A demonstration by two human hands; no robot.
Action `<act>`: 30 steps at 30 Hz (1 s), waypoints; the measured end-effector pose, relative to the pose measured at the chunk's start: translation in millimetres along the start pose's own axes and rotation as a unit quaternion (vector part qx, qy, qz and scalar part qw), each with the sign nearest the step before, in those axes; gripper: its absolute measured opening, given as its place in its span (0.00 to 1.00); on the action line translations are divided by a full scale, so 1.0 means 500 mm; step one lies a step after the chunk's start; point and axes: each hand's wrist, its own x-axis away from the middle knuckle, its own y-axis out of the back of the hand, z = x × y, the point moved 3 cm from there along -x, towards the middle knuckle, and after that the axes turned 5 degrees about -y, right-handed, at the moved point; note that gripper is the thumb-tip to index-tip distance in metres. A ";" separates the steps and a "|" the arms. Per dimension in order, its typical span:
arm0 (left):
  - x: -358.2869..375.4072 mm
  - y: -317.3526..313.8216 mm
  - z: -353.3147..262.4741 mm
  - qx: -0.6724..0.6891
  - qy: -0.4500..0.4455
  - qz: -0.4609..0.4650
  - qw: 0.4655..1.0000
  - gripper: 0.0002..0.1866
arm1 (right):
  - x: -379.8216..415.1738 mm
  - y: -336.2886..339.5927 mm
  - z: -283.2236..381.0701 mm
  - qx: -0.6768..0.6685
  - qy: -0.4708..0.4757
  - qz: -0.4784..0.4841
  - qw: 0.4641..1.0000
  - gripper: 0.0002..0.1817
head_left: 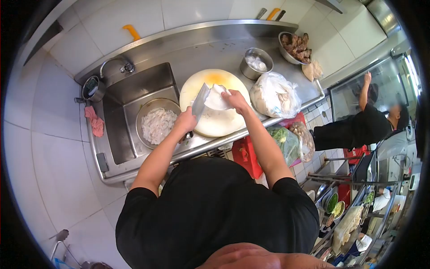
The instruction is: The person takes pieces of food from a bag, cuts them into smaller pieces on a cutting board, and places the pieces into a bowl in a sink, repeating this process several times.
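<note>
My left hand (186, 122) is closed on a cleaver (201, 102), its broad blade upright over the round cutting board (221, 123). Held in my right hand (236, 100) is a white piece of food (217, 98), close beside the blade. The board has a yellow stain near its far edge. To the left, a round metal bowl (140, 117) of pale sliced pieces (158, 125) sits partly over the sink. A plastic bag (276, 96) with pale contents lies right of the board, and a metal pot (245, 70) with white pieces stands behind it.
The sink (121, 134) with a faucet (127, 67) is at left. A bowl of brown meat (296, 47) stands at the back right. Bags of vegetables (285, 142) are below the counter edge. Another person (358, 123) is at the right beside a glass-fronted cabinet.
</note>
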 end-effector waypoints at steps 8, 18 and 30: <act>0.003 0.000 -0.007 -0.004 -0.005 0.002 1.000 0.24 | -0.066 0.033 -0.167 0.177 -0.028 -0.085 0.980 0.32; -0.006 -0.009 0.000 -0.009 -0.019 -0.014 1.000 0.25 | -0.013 -0.031 0.004 0.082 0.115 -0.146 0.979 0.16; 0.003 -0.009 -0.009 -0.020 -0.011 -0.015 1.000 0.23 | 0.072 0.017 -0.160 0.226 0.151 -0.236 0.933 0.20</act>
